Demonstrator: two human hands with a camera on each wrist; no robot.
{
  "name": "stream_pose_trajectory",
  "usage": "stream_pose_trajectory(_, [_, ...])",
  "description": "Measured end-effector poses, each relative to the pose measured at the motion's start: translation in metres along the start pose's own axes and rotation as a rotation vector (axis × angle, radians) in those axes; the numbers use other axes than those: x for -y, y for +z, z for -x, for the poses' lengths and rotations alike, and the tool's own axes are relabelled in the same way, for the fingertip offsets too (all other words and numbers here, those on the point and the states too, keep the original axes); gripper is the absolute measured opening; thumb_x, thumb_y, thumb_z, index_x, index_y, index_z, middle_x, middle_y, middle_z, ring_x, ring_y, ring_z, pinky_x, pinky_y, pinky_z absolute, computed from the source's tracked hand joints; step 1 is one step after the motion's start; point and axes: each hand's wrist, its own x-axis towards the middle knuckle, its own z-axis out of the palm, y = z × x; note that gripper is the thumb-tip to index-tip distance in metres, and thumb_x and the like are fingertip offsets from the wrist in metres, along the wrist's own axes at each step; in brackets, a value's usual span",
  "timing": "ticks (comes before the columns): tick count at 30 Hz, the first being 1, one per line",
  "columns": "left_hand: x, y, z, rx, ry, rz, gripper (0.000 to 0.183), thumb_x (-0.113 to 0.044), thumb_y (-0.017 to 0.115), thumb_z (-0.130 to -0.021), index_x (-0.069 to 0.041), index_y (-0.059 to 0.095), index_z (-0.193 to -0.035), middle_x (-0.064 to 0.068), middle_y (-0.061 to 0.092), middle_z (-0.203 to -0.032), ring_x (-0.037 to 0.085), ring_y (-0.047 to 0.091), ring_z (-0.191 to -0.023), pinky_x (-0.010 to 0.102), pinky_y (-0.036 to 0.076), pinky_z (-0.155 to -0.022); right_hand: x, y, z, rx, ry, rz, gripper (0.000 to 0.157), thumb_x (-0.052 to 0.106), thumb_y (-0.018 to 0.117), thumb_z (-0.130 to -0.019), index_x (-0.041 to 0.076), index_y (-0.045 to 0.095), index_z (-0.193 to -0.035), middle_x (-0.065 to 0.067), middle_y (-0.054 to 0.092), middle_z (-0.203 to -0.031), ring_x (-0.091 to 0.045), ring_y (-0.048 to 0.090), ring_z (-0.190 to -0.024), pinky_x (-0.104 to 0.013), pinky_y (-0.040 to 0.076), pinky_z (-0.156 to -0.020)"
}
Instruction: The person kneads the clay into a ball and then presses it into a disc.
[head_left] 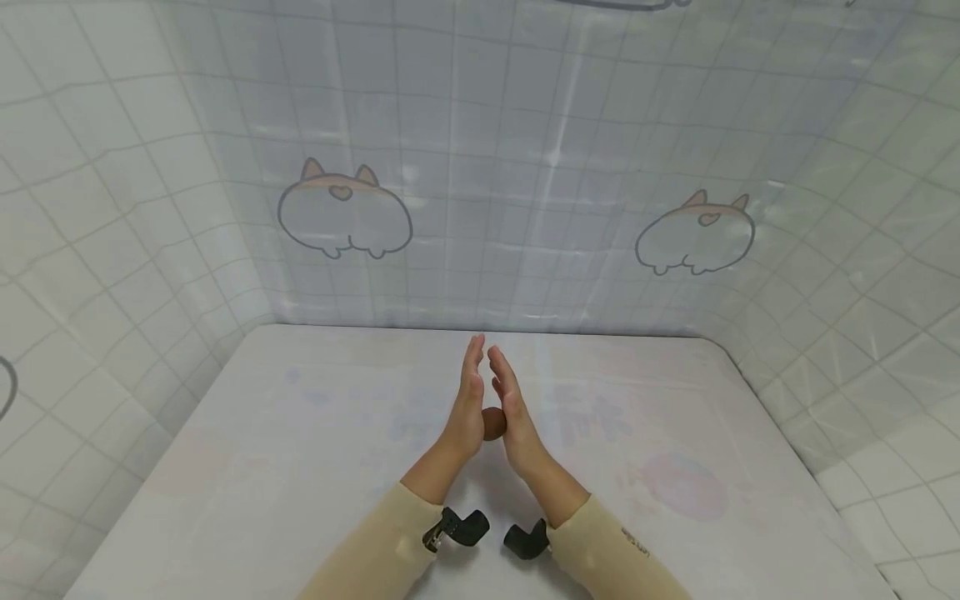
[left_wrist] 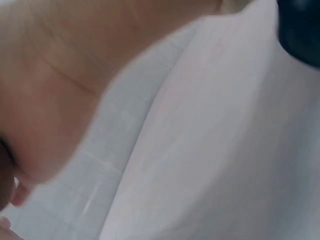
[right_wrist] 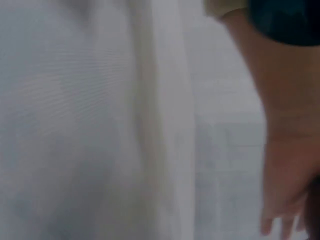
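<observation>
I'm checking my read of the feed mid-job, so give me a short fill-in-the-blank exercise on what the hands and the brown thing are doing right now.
1. The small brown ball sits ____ the two palms.
2. The left hand and the right hand have their fingers ____, pointing away from the person.
3. Both hands are above the white ____, near its middle.
4. The curtain behind shows cartoon ____ outlines.

Missing words: between; straight; table; animal
</observation>
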Motion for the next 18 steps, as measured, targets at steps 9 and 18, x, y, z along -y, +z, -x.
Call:
stream_pose_trajectory(9, [0.012,0.003,0.006,0.074,-0.095,-0.046,0.095,-0.079,0.007,-0.093,-0.013,0.003,-0.162,0.006,0.001,-0.168,0.030,0.007,-0.153,0.068,0.010,-0.114,0.012,-0.007,-0.006,-0.039,-0.037,0.060,0.082,0.068,0.012,-0.102,0.013,0.008,-0.162,-0.006,0.010,-0.167,-0.029,0.011,-0.152,-0.058,0.011,-0.119])
stream_pose_trajectory(18, [0.009,0.012,0.015,0.139,-0.091,-0.014,0.090,-0.076,0.006,-0.095,-0.016,0.001,-0.162,0.005,-0.002,-0.168,0.032,0.007,-0.152,0.068,0.013,-0.114,0.008,-0.017,-0.015,-0.084,0.026,0.068,0.084,0.072,0.015,-0.099,0.017,0.009,-0.162,-0.003,0.009,-0.167,-0.027,0.010,-0.152,-0.060,0.009,-0.118])
